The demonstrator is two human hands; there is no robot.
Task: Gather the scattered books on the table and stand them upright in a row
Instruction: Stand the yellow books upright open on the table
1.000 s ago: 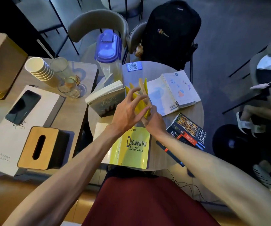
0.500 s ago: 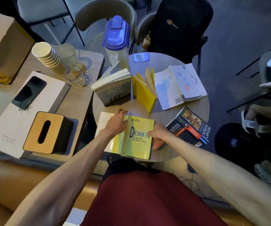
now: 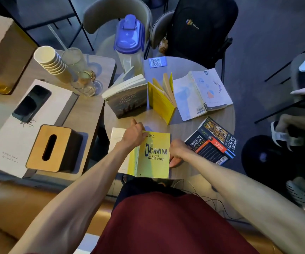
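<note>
A large yellow book (image 3: 153, 154) lies open and face down at the near edge of the round table (image 3: 184, 123). My left hand (image 3: 134, 133) curls over its far left corner. My right hand (image 3: 177, 151) grips its right edge, thumb low against the table. Behind it a small yellow book (image 3: 161, 99) stands upright with its pages fanned. A dark book (image 3: 127, 99) stands leaning to its left. A white book (image 3: 203, 92) and a black book (image 3: 212, 142) lie open, face down, on the right.
A blue-lidded pitcher (image 3: 129, 44) and a QR card (image 3: 157, 62) sit at the table's far side. The left table holds stacked paper cups (image 3: 49, 61), glasses (image 3: 78, 70), a tissue box (image 3: 54, 149) and a white box (image 3: 25, 116). A backpack (image 3: 199, 28) fills a chair.
Both hands let go of the small yellow book, which stays standing, and came down onto the large yellow book at the near edge.
</note>
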